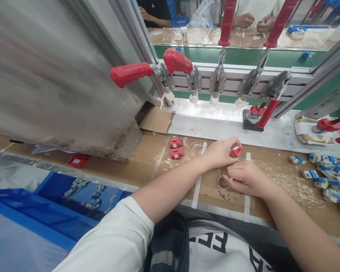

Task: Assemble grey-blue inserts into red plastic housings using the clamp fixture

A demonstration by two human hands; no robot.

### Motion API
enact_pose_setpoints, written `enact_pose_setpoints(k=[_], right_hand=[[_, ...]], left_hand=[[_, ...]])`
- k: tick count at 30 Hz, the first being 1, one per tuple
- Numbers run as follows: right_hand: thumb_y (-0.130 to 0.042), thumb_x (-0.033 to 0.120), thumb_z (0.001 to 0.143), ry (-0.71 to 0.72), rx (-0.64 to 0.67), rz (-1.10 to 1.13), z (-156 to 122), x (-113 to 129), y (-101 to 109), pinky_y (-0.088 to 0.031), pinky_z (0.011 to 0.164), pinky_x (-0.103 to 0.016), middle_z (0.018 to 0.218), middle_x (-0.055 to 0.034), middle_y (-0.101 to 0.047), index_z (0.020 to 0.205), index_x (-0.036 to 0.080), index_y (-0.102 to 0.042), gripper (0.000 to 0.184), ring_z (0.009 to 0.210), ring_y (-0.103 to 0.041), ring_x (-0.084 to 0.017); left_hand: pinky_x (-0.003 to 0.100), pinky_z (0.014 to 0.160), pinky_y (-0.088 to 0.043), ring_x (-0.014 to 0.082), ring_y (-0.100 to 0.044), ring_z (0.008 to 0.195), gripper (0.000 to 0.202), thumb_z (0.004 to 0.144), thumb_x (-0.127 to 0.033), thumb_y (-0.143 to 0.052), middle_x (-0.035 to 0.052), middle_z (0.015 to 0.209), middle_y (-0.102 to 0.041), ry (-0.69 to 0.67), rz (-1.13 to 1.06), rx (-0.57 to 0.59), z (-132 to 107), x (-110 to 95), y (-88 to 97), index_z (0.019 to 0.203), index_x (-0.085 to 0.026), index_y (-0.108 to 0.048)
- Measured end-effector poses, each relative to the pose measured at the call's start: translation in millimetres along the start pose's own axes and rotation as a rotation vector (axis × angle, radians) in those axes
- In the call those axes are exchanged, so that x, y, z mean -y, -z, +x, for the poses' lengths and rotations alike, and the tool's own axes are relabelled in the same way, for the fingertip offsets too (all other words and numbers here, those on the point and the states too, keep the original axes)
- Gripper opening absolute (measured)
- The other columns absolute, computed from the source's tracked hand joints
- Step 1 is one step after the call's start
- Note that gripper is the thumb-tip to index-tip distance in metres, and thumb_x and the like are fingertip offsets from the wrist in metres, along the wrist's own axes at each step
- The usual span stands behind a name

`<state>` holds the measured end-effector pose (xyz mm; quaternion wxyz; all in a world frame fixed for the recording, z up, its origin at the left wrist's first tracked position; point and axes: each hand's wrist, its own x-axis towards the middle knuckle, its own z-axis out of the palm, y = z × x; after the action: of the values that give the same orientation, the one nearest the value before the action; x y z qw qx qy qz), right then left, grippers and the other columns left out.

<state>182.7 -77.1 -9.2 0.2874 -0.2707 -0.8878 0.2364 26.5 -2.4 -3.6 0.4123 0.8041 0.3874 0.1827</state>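
Observation:
In the head view, my left hand (221, 153) is closed around a small red and grey plastic housing (236, 151) over the middle of the bench. My right hand (245, 176) sits just below it with curled, pinched fingers; whatever they grip is hidden. Beside the right fingertips, a small round dish (222, 183) with brownish contents rests on the cardboard-covered bench. Two similar red housings, an upper one (175, 142) and a lower one (177, 153), lie left of my hands.
Toggle clamps with red handles (132, 74) line a metal rail behind my hands. One clamp presses a red part in a black fixture (252, 121). Grey, blue and yellow parts (336, 177) pile up at right. A blue bin (53, 183) stands lower left. Co-workers' hands (243, 20) show across the line.

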Motion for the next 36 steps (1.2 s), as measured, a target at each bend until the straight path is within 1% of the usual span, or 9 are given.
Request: enact_pose_setpoints(k=[6, 10, 12, 14, 16, 18, 21, 25, 36], right_hand=[[-0.054, 0.016, 0.099, -0.007, 0.032, 0.002, 2.4, 1.0, 0.9, -0.022, 0.054, -0.029, 0.056, 0.0055, -0.038, 0.062, 0.021, -0.034, 0.042, 0.052, -0.033, -0.011], [-0.055, 0.014, 0.097, -0.031, -0.05, 0.093, 2.8, 4.1, 3.9, -0.022, 0.053, -0.029, 0.054, 0.0062, -0.034, 0.061, 0.022, -0.033, 0.043, 0.05, -0.028, -0.01], [-0.057, 0.013, 0.096, -0.058, -0.184, 0.154, 0.6, 4.6, 7.3, -0.024, 0.052, -0.028, 0.054, 0.0061, -0.034, 0.062, 0.021, -0.037, 0.04, 0.05, -0.029, -0.01], [-0.059, 0.014, 0.096, -0.154, -0.433, 0.195, -3.0, 3.1, 11.3, -0.025, 0.052, -0.027, 0.055, 0.0052, -0.037, 0.063, 0.021, -0.041, 0.038, 0.05, -0.032, -0.01], [-0.06, 0.02, 0.097, -0.304, -0.68, 0.201, -6.7, -0.6, 14.7, -0.026, 0.051, -0.028, 0.057, 0.0041, -0.038, 0.062, 0.021, -0.042, 0.039, 0.051, -0.034, -0.011], [-0.06, 0.026, 0.098, -0.42, -0.783, 0.183, -9.0, -5.1, 16.7, -0.027, 0.052, -0.028, 0.057, 0.0037, -0.038, 0.061, 0.021, -0.041, 0.041, 0.052, -0.033, -0.011], [-0.059, 0.033, 0.098, -0.49, -0.731, 0.144, -8.5, -10.0, 17.5, -0.027, 0.053, -0.028, 0.058, 0.0041, -0.035, 0.061, 0.02, -0.04, 0.043, 0.054, -0.031, -0.011], [-0.057, 0.037, 0.099, -0.509, -0.675, 0.105, -4.4, -10.6, 17.7, -0.027, 0.053, -0.027, 0.058, 0.0045, -0.034, 0.062, 0.02, -0.04, 0.045, 0.054, -0.031, -0.01], [-0.058, 0.034, 0.098, -0.473, -0.627, -0.066, -4.3, -13.2, 18.9, -0.029, 0.051, -0.026, 0.054, 0.005, -0.04, 0.06, 0.02, -0.043, 0.043, 0.05, -0.036, -0.009]], left_hand=[[0.026, 0.066, -0.044, 0.0186, -0.065, 0.08, 0.028, 0.073, -0.023, -0.07, -0.0011, 0.09, -0.072, 0.014, -0.009, 0.009, 0.2, -0.9, 0.7, 0.1, -0.024, -0.063], [0.026, 0.067, -0.045, 0.019, -0.065, 0.082, 0.03, 0.072, -0.021, -0.071, -0.0009, 0.091, -0.072, 0.013, -0.012, 0.014, 0.6, -0.4, 1.3, 0.101, -0.024, -0.063], [0.026, 0.068, -0.045, 0.019, -0.065, 0.082, 0.028, 0.073, -0.023, -0.071, -0.0013, 0.09, -0.072, 0.001, -0.007, 0.02, 0.4, -0.3, 1.6, 0.1, -0.024, -0.063], [0.026, 0.068, -0.045, 0.0189, -0.065, 0.081, 0.027, 0.074, -0.024, -0.071, -0.002, 0.089, -0.072, -0.01, 0.003, 0.027, -0.1, -0.6, 2.1, 0.099, -0.025, -0.063], [0.026, 0.067, -0.045, 0.0189, -0.065, 0.08, 0.026, 0.074, -0.024, -0.07, -0.0026, 0.087, -0.071, -0.017, 0.015, 0.034, -0.7, -1.2, 2.6, 0.099, -0.025, -0.062], [0.026, 0.066, -0.044, 0.0188, -0.064, 0.078, 0.028, 0.073, -0.022, -0.069, -0.003, 0.086, -0.07, -0.015, 0.029, 0.039, -0.9, -2.0, 3.0, 0.099, -0.026, -0.062], [0.026, 0.063, -0.041, 0.0187, -0.063, 0.075, 0.029, 0.072, -0.021, -0.067, -0.003, 0.085, -0.069, -0.008, 0.064, 0.046, -0.4, -3.2, 3.3, 0.099, -0.026, -0.061], [0.026, 0.061, -0.037, 0.0186, -0.062, 0.073, 0.028, 0.072, -0.021, -0.066, -0.0023, 0.085, -0.07, -0.004, 0.104, 0.057, 0.2, -4.6, 2.8, 0.099, -0.025, -0.062], [0.027, 0.059, -0.035, 0.0191, -0.062, 0.071, 0.028, 0.071, -0.022, -0.068, -0.0031, 0.08, -0.069, 0.035, 0.116, 0.056, 0.2, -6.4, 2.0, 0.099, -0.025, -0.061]])
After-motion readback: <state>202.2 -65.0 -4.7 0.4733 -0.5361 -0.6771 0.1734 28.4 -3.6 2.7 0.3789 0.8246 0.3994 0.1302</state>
